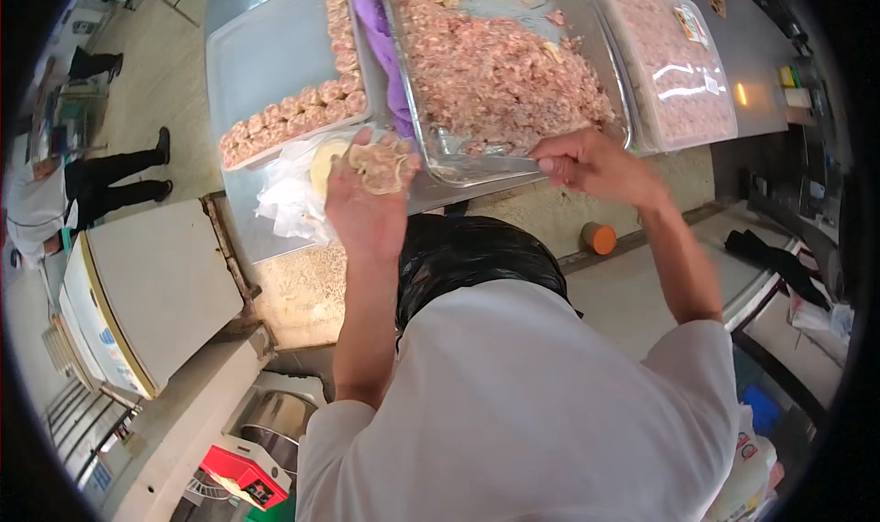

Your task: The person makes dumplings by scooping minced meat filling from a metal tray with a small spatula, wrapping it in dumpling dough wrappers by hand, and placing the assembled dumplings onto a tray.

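Note:
My left hand is palm up beneath a thin round dumpling wrapper with minced meat on it, fingers curled around its edge. My right hand is closed at the near rim of a metal tray; what its fingers pinch is too small to make out. Minced meat is heaped in that tray. Beside my left hand, pale round wrappers lie on a white plastic bag. Formed meat dumplings line two sides of a shallow tray at the left.
A purple cloth lies between the two trays. To the right stands a clear lidded container of pale pink contents. An orange-topped cylinder is below the table edge. Another person is at far left, near a white box-shaped unit.

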`<state>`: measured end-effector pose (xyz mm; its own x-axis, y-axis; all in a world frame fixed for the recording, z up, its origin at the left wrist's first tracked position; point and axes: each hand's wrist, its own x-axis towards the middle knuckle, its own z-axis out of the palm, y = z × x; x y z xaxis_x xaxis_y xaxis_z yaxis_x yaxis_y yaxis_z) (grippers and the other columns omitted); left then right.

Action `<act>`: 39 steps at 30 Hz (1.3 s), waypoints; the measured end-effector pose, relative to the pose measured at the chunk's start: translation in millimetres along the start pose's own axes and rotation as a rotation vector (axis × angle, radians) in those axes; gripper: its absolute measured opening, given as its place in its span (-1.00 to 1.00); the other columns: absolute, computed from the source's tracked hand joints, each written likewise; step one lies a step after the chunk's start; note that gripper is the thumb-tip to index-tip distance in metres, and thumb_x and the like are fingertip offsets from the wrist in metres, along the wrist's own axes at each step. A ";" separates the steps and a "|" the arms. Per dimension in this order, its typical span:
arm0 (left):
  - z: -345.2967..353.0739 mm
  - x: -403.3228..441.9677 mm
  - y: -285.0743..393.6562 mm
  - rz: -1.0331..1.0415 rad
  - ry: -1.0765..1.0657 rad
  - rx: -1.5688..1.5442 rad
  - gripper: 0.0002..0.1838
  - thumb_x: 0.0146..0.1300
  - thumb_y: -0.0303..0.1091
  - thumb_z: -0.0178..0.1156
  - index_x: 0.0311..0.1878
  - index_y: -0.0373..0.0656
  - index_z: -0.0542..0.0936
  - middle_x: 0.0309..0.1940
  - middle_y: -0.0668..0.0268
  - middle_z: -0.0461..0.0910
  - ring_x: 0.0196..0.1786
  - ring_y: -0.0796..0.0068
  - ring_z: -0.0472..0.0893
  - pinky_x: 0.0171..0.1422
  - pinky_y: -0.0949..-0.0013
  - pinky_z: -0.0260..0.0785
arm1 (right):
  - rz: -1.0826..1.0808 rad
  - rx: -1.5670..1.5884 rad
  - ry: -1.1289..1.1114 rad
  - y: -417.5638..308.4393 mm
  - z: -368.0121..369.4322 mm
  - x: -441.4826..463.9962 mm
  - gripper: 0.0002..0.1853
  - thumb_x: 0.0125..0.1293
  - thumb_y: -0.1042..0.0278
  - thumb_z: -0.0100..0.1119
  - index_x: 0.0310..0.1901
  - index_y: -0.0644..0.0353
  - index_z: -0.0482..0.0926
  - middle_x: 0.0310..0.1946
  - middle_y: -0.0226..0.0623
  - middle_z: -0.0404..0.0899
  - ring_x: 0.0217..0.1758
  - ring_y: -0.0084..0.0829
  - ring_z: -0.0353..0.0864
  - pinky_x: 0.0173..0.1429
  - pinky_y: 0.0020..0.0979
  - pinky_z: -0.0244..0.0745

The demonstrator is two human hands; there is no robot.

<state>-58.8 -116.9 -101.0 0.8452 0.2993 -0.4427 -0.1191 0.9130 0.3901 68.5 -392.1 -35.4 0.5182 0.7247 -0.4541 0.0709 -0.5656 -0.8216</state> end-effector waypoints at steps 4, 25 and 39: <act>12.2 9.1 -16.3 0.003 -0.075 -0.047 -0.49 0.56 -0.02 -0.11 0.22 -0.30 0.48 0.04 0.03 0.57 0.17 -0.02 0.54 0.35 -0.19 0.35 | -0.391 -0.094 0.396 -13.6 55.3 4.4 -0.71 0.37 0.53 0.23 0.11 0.26 0.66 -0.35 -0.05 0.64 -0.26 -0.13 0.64 -0.13 -0.23 0.50; 52.0 12.0 -17.4 0.062 -0.007 0.056 -0.64 0.58 -0.12 -0.06 0.14 -0.15 0.55 -0.04 0.23 0.60 0.06 0.24 0.57 0.27 0.05 0.41 | -0.278 0.130 0.501 -16.8 57.6 13.8 -0.74 0.29 0.56 0.31 0.02 0.28 0.68 -0.29 -0.08 0.65 -0.36 -0.21 0.63 -0.24 -0.27 0.51; 27.6 2.4 8.0 -0.127 -0.887 1.213 -0.42 0.02 -0.41 0.60 0.11 -0.23 0.56 -0.12 0.24 0.70 -0.15 0.51 0.64 0.01 0.37 0.49 | -0.217 -0.148 0.133 -39.8 -4.5 2.3 -0.78 0.30 0.30 0.37 -0.31 0.32 0.65 -0.53 -0.09 0.54 -0.41 -0.13 0.55 -0.24 -0.20 0.39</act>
<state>-43.4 -116.5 -76.7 0.9010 -0.4265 -0.0789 0.0921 0.0106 0.9957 70.7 -369.7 -2.2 0.5839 0.7826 -0.2157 0.3112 -0.4612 -0.8309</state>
